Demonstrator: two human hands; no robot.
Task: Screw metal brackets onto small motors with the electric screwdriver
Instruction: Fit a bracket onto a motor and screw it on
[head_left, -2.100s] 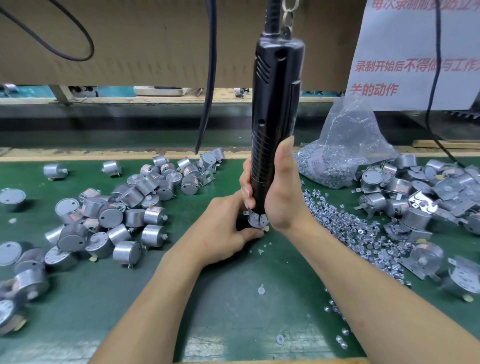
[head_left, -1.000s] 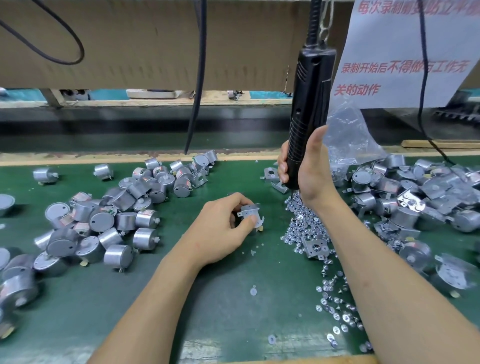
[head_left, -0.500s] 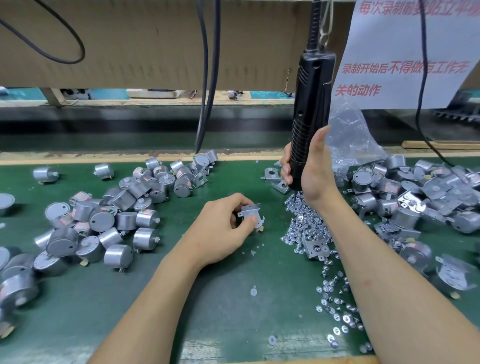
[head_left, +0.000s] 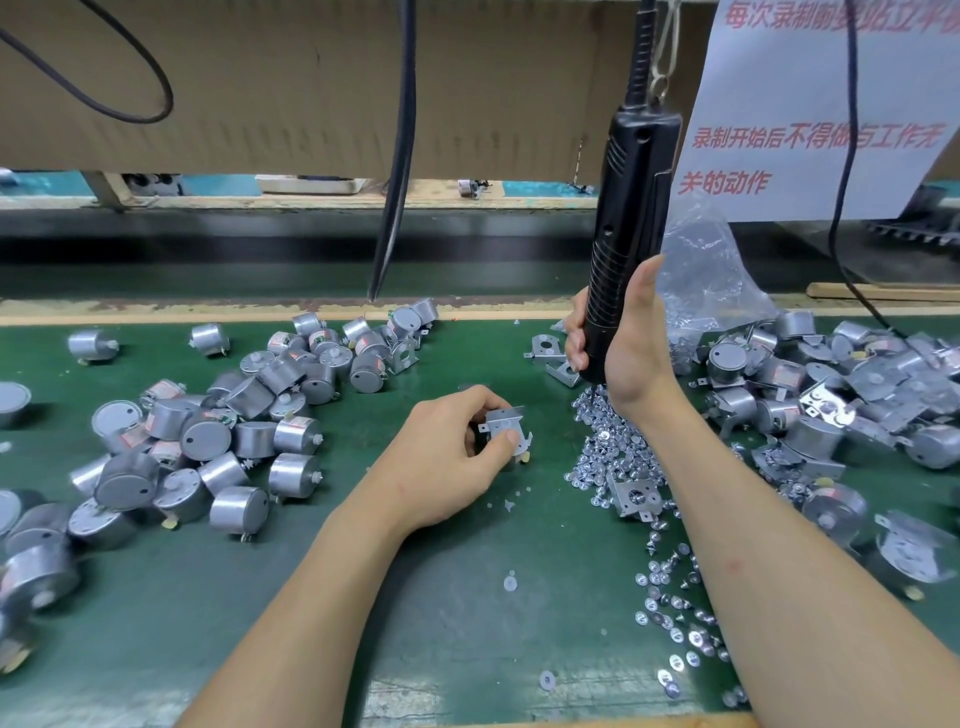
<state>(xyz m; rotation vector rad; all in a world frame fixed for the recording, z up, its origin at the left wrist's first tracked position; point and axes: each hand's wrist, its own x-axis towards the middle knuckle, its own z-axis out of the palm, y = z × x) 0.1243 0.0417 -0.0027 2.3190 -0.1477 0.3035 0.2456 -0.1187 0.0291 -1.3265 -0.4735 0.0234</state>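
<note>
A: Status?
B: Motor w/ bracket is mid-table, my L hand fingers pinching it. R hand wraps the screwdriver, tip in the screw pile.
A: Progress?
B: Bracketed units piled right, lots of bare motors left. Partway, I'd guess.

Black screwdriver, silver motors, green mat, seemingly red-lettered sign

Screwdriver off motor, at screws.
</note>
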